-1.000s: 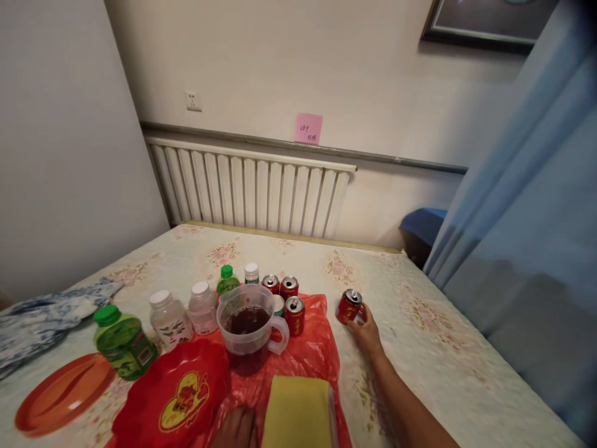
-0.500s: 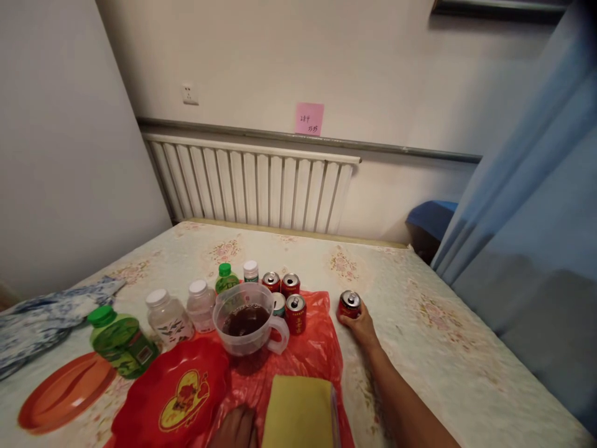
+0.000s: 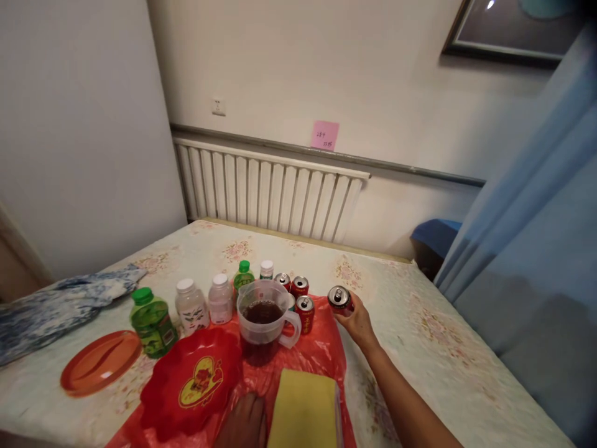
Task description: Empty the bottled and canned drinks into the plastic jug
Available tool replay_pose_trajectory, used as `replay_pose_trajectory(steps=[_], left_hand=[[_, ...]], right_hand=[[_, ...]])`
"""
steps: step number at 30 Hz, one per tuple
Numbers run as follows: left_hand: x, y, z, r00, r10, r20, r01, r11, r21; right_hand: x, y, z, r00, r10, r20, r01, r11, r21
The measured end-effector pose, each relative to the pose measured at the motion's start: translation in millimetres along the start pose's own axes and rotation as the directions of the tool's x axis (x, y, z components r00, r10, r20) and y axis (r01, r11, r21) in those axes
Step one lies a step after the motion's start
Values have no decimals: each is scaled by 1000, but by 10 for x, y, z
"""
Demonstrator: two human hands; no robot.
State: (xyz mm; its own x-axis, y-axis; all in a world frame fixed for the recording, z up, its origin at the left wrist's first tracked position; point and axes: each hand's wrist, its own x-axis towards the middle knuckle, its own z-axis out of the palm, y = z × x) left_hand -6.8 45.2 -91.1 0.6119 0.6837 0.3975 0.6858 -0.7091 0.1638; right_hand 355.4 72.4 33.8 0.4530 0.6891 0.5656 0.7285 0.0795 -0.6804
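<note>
Centrally, clear plastic jug point(image 3: 254, 333) of dark liquid point(image 3: 262, 313) beside red metal cans point(image 3: 305, 316), rightward silver-topped red can point(image 3: 340, 301), right hand point(image 3: 359, 322) gripping it, left hand point(image 3: 243, 420) grip unclear.

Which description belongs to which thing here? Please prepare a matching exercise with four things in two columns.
Column 1
1. Pitcher
2. Paper note
3. Right hand
4. Scalloped tray

Column 2
A. Pink, against the wall
B. Holding a can
C. Red, with a heart-shaped picture
D. Containing dark liquid

Pairs: 1-D, 2-A, 3-B, 4-C
</note>
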Motion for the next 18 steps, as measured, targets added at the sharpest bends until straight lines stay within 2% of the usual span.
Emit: replay_pose_trajectory(steps=[4, 8, 14, 18], left_hand=[[14, 85, -99, 990, -78, 118, 81, 997, -13], [13, 127, -142, 997, -37, 71, 37, 999, -6], [-4, 139, -118, 999, -46, 12, 47, 999, -13], [-3, 153, -156, 994, -86, 66, 89, 995, -44]], right_hand=[[143, -479, 19, 963, -262, 62, 267, 957, -109], [254, -887, 61, 879, -453, 151, 474, 865, -166], [321, -1383, 82, 784, -556, 278, 620, 729, -290], [357, -1590, 85, 744, -577, 337, 668, 641, -378]])
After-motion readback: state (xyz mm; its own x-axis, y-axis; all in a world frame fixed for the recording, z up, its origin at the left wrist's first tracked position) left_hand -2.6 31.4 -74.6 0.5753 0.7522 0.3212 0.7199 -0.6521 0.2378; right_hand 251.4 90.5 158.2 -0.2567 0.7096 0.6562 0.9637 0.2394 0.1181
